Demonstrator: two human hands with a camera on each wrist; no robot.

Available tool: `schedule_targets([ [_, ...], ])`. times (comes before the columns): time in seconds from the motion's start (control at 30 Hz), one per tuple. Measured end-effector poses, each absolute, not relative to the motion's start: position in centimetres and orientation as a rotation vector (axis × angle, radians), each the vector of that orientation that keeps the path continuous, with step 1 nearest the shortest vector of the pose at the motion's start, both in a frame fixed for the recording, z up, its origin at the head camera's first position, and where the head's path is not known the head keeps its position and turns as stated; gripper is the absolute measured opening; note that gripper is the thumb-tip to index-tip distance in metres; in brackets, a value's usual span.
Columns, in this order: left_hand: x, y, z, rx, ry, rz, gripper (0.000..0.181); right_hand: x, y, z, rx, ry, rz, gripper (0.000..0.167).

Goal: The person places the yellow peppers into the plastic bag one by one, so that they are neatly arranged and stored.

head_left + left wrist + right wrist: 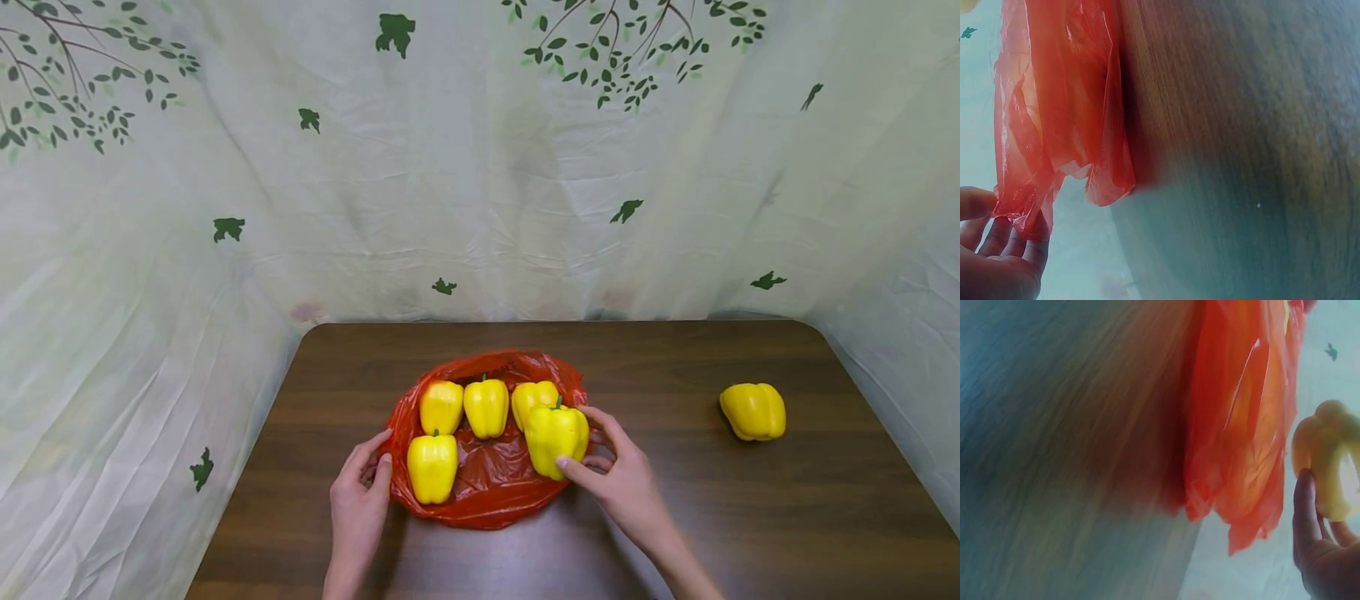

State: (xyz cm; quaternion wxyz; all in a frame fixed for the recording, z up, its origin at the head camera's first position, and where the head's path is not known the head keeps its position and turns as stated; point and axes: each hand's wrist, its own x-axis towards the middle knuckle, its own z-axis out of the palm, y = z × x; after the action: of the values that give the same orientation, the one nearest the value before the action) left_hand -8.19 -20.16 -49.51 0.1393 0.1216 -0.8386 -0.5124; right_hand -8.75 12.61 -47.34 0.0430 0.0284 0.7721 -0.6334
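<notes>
A red plastic bag (495, 493) lies on the table with its mouth spread wide. Inside sit several yellow bell peppers, among them one at the front left (432, 469) and one at the back middle (486, 408). My left hand (360, 492) pinches the bag's left rim; in the left wrist view, thumb and fingers grip the red film (1025, 206). Over the bag's right side, my right hand (626, 479) holds a yellow bell pepper (553, 440) between thumb and fingers, partly covering another pepper (531, 396) behind it. The right wrist view shows this held pepper (1329, 459) raised beside the bag.
One more yellow bell pepper (753, 412) lies on its side at the right of the dark wooden table (660, 358). A pale fabric curtain (480, 167) with printed leaves hangs behind the table's back edge and along both sides.
</notes>
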Motion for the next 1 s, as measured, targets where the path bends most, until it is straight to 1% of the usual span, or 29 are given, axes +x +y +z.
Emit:
schedule_targets([
  [0.1, -8.1, -20.1, -49.5, 0.343, -2.417, -1.484, 0.034, -8.9, 11.8, -47.3, 0.096, 2.357, -1.923, 0.079],
  [0.2, -8.0, -20.1, -49.5, 0.348, -2.420, -1.489, 0.035, -9.1, 11.0, -47.4, 0.077, 2.372, -1.906, 0.079],
  [0.6, -7.9, -20.2, -49.6, 0.326, -2.403, -1.494, 0.034, -9.5, 8.7, -48.3, 0.043, 2.390, -1.840, 0.077],
  [1.0, -7.9, -20.1, -49.6, 0.332, -2.402, -1.492, 0.034, -9.6, 6.9, -48.8, -0.091, 2.466, -1.727, 0.079],
])
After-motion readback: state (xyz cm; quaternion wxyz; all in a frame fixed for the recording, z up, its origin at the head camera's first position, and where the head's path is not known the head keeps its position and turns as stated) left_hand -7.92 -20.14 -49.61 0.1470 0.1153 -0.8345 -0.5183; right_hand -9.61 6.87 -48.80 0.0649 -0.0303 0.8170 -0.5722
